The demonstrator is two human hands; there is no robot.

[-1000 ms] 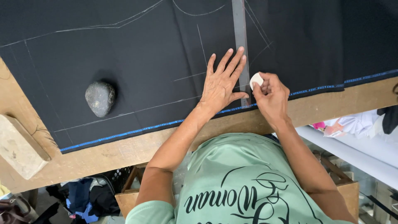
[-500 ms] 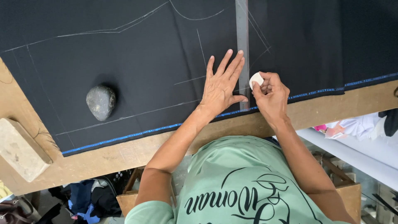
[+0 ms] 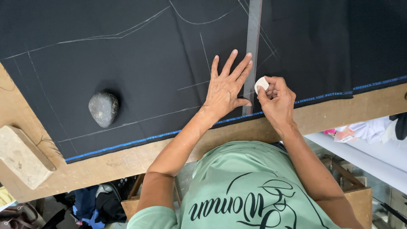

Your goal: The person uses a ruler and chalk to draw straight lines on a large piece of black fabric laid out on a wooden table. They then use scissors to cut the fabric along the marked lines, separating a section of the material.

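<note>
A: Status on the hands?

B: Left hand (image 3: 227, 87) lies flat, fingers spread, palm down on the black fabric (image 3: 140, 63). Fingertips press the long grey ruler (image 3: 253, 51), thumb touching its near end. Grasping nothing, just pinning.

A: Right?

B: Right hand (image 3: 276, 99) is curled around a small white piece of tailor's chalk (image 3: 261, 84), pinched between thumb and fingers. The chalk sits just beside the ruler's right edge, near the fabric's blue-stitched selvedge (image 3: 127, 144).

A: Ruler orientation?

B: It runs from the selvedge away from the person, out past the top of the frame. Lying on the fabric.

A: Fabric itself?

B: Spread over a wooden table (image 3: 330, 114), with the selvedge parallel to the table's near edge. Chalk lines already on it: straight ones and a curve left of the ruler.

A: Anything else on the table?

B: A dark grey stone (image 3: 103, 108) rests on the fabric, well left of the hands. A pale rectangular block (image 3: 23, 157) sits on bare wood at the left corner, off the fabric.

A: The person?

B: Green shirt (image 3: 250, 191), leaning over the near edge.
</note>
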